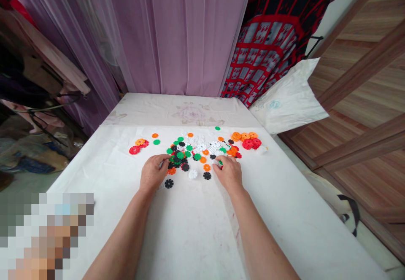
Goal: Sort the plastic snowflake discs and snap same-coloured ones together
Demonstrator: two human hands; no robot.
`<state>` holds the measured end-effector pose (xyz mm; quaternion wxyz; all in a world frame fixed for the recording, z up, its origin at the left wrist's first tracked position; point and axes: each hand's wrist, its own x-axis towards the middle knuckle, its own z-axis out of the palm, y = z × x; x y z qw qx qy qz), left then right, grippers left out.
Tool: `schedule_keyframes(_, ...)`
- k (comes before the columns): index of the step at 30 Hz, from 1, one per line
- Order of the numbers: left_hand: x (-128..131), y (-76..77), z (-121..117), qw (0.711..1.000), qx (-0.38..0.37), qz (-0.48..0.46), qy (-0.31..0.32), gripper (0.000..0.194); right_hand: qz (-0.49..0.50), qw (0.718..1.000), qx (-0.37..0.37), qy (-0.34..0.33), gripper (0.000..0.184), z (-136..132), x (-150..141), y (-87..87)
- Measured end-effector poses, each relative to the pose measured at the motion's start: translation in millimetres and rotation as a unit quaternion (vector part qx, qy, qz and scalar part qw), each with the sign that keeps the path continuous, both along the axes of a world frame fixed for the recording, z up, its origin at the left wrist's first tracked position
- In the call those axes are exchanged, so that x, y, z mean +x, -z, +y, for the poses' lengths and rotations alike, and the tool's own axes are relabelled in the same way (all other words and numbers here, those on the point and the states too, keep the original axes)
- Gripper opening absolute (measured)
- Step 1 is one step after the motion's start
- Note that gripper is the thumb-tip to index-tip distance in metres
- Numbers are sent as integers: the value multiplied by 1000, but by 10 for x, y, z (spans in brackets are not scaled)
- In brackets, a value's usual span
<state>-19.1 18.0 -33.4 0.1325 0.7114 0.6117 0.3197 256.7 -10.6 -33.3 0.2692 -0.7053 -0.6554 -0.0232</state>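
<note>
Notched plastic snowflake discs lie in a loose pile on the white-covered table [190, 229]. At the pile's left edge is my left hand [154, 172], fingers curled and tips among black and green discs [180, 155]; what they grip is hidden. My right hand [230, 172] rests at the right side with bent fingers, a bit of green and red showing between thumb and forefinger. White discs [200, 144] make up the middle of the pile. Nearer me lie a white disc [193, 174] and two black discs, one left [169, 183] and one right [206, 176].
Small groups of red discs [252, 144] and orange discs [236, 136] sit at right. Another red disc [134, 150] and orange disc [139, 142] group lies left. A white bag [284, 98] leans at the table's right edge; a purple curtain [186, 35] hangs behind.
</note>
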Motion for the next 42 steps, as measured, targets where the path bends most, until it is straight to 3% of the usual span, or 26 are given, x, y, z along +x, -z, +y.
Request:
schedule_keyframes(6, 8, -20, -6, 1000, -3, 1, -2, 30, 56, 998, 14, -4, 20, -14, -41, -39)
schedule_keyframes(10, 13, -16, -9, 1000, 2, 2, 0, 29, 132, 986, 26, -97, 19, -129, -232, -139)
schedule_keyframes(15, 13, -5, -12, 1000, 9, -5, 2, 28, 131, 975, -8, -180, 22, -278, -535, -220)
schedule_keyframes(36, 20, -15, -18, 1000, 8, -4, -4, 27, 105, 980, 3, -167, 24, -254, -496, -192)
schedule_keyframes(42, 15, 0, -14, 1000, 13, -5, -4, 27, 111, 975, -16, -194, 23, -278, -481, -206)
